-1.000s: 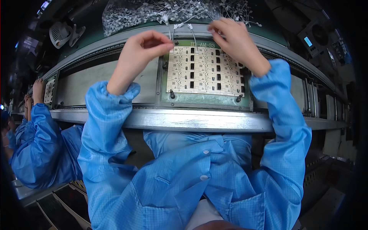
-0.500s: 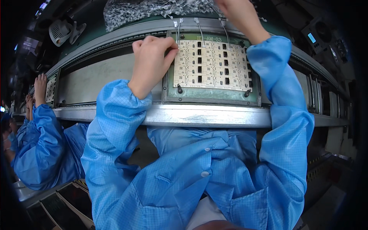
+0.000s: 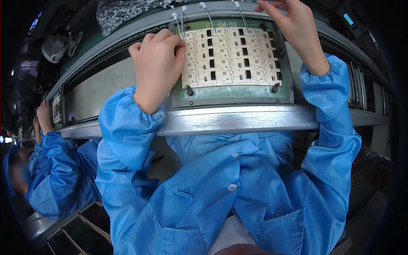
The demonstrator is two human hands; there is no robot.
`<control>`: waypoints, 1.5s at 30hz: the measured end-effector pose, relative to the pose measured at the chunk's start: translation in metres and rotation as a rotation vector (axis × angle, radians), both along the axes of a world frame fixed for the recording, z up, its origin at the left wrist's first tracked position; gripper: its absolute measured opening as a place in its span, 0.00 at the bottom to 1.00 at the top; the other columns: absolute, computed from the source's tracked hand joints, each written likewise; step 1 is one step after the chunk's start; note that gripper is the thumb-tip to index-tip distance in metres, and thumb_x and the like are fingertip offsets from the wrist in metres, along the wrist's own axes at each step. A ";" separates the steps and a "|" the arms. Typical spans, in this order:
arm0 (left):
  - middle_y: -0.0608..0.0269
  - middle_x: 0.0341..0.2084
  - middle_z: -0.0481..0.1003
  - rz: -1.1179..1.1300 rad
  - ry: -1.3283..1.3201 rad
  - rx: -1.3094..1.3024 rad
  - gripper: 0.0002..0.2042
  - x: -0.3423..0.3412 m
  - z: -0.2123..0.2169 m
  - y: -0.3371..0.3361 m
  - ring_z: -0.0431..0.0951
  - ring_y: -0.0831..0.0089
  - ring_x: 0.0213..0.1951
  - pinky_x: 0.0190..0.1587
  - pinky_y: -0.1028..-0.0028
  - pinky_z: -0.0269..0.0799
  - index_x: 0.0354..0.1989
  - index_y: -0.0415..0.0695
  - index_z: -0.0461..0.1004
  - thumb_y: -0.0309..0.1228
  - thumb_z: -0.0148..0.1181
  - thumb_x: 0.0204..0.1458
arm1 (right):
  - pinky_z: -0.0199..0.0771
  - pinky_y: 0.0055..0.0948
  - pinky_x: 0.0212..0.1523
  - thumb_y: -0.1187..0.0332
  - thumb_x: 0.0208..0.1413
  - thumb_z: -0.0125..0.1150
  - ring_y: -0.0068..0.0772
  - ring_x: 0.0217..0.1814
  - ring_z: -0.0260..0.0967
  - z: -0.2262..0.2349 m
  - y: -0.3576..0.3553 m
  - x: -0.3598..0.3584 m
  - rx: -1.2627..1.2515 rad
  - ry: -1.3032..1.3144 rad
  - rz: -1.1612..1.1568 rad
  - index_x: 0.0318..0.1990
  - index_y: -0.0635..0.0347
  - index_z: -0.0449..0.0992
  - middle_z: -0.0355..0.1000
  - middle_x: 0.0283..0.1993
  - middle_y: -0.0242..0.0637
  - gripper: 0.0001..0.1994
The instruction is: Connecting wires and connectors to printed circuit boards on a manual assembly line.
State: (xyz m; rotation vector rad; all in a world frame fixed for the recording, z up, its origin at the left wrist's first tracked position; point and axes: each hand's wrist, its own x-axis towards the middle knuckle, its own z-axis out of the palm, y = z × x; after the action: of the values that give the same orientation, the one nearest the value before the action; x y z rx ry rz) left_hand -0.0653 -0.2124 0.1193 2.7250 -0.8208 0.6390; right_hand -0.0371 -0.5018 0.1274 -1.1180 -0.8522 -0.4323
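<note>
Conveyor point(image 3: 102, 80) stretches left of the left hand point(image 3: 156, 63), fingers curled at the left edge of the board point(image 3: 229, 58); the right hand point(image 3: 296, 24), fingers nearly pinched, is past its far edge. Both holds are unclear.

A head-worn wide fisheye camera looks down from close above onto both hands point(image 3: 158, 63).

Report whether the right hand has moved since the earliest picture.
Yes, rightward: the right hand is now closer to the small lit screen.
</note>
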 end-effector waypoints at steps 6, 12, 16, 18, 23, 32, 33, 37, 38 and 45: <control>0.70 0.37 0.78 0.024 0.021 0.009 0.03 -0.004 0.002 0.004 0.73 0.60 0.48 0.49 0.57 0.62 0.32 0.47 0.83 0.28 0.65 0.50 | 0.79 0.26 0.39 0.77 0.59 0.64 0.27 0.37 0.79 0.020 0.000 -0.014 -0.785 0.166 -0.732 0.46 0.71 0.76 0.79 0.36 0.40 0.10; 0.67 0.40 0.77 -0.077 -0.002 0.073 0.05 -0.017 0.008 0.003 0.70 0.56 0.51 0.50 0.57 0.65 0.33 0.45 0.84 0.29 0.64 0.50 | 0.76 0.22 0.35 0.76 0.62 0.64 0.21 0.35 0.77 0.029 0.004 -0.018 -0.624 0.571 -0.454 0.42 0.67 0.76 0.78 0.35 0.35 0.05; 0.64 0.40 0.77 -0.104 0.019 0.117 0.07 0.013 0.024 0.006 0.72 0.57 0.50 0.50 0.60 0.67 0.35 0.44 0.84 0.32 0.65 0.53 | 0.76 0.21 0.34 0.77 0.62 0.64 0.19 0.35 0.76 0.019 -0.007 -0.014 -0.347 0.634 -0.247 0.40 0.65 0.76 0.77 0.36 0.32 0.02; 0.61 0.37 0.79 -0.060 -0.071 -0.017 0.07 0.066 0.034 0.010 0.76 0.61 0.47 0.49 0.64 0.68 0.39 0.46 0.84 0.32 0.65 0.54 | 0.80 0.32 0.38 0.73 0.63 0.62 0.33 0.36 0.79 0.006 -0.009 -0.013 -0.334 0.558 -0.211 0.43 0.66 0.76 0.79 0.38 0.40 0.06; 0.57 0.35 0.79 0.064 -0.103 0.091 0.05 0.118 0.021 0.004 0.80 0.55 0.42 0.44 0.60 0.75 0.36 0.43 0.79 0.30 0.62 0.56 | 0.80 0.27 0.55 0.71 0.67 0.60 0.31 0.54 0.80 -0.001 0.019 -0.031 -0.744 0.374 -0.365 0.49 0.64 0.77 0.81 0.48 0.40 0.08; 0.56 0.32 0.75 0.046 -0.160 -0.080 0.06 0.115 0.023 -0.005 0.77 0.52 0.39 0.41 0.54 0.73 0.32 0.46 0.81 0.34 0.63 0.55 | 0.66 0.34 0.52 0.69 0.60 0.65 0.32 0.44 0.75 -0.017 0.042 -0.038 -1.160 -0.080 -0.669 0.41 0.57 0.81 0.77 0.37 0.31 0.05; 0.57 0.30 0.76 0.038 -0.173 -0.100 0.06 0.116 0.021 -0.004 0.78 0.53 0.38 0.41 0.54 0.73 0.32 0.46 0.82 0.34 0.62 0.55 | 0.66 0.34 0.52 0.69 0.60 0.65 0.32 0.44 0.75 -0.020 0.046 -0.036 -1.164 -0.088 -0.660 0.41 0.57 0.81 0.77 0.37 0.31 0.05; 0.60 0.30 0.77 0.073 -0.321 0.022 0.07 0.121 0.014 -0.010 0.79 0.57 0.39 0.40 0.56 0.71 0.33 0.48 0.82 0.35 0.62 0.55 | 0.57 0.35 0.51 0.67 0.58 0.66 0.32 0.42 0.70 -0.029 0.053 -0.029 -1.158 -0.043 -0.647 0.39 0.55 0.82 0.74 0.34 0.29 0.04; 0.60 0.30 0.77 0.082 -0.325 0.013 0.07 0.121 0.014 -0.011 0.79 0.57 0.39 0.40 0.56 0.71 0.33 0.48 0.82 0.35 0.62 0.55 | 0.58 0.34 0.50 0.67 0.58 0.67 0.31 0.41 0.71 -0.029 0.054 -0.029 -1.143 -0.066 -0.665 0.38 0.55 0.82 0.74 0.34 0.28 0.04; 0.59 0.30 0.82 -0.108 -0.222 -0.722 0.06 0.122 0.019 -0.003 0.83 0.68 0.29 0.34 0.72 0.76 0.39 0.41 0.85 0.27 0.65 0.56 | 0.56 0.33 0.51 0.67 0.57 0.68 0.29 0.40 0.71 -0.027 0.054 -0.033 -1.131 -0.091 -0.646 0.35 0.55 0.82 0.73 0.33 0.28 0.04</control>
State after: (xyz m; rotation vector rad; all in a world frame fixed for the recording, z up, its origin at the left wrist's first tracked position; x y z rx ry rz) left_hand 0.0565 -0.2156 0.1379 1.9712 -0.6139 0.9945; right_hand -0.0697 -0.4473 0.1001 -2.4674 -0.7929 -0.5366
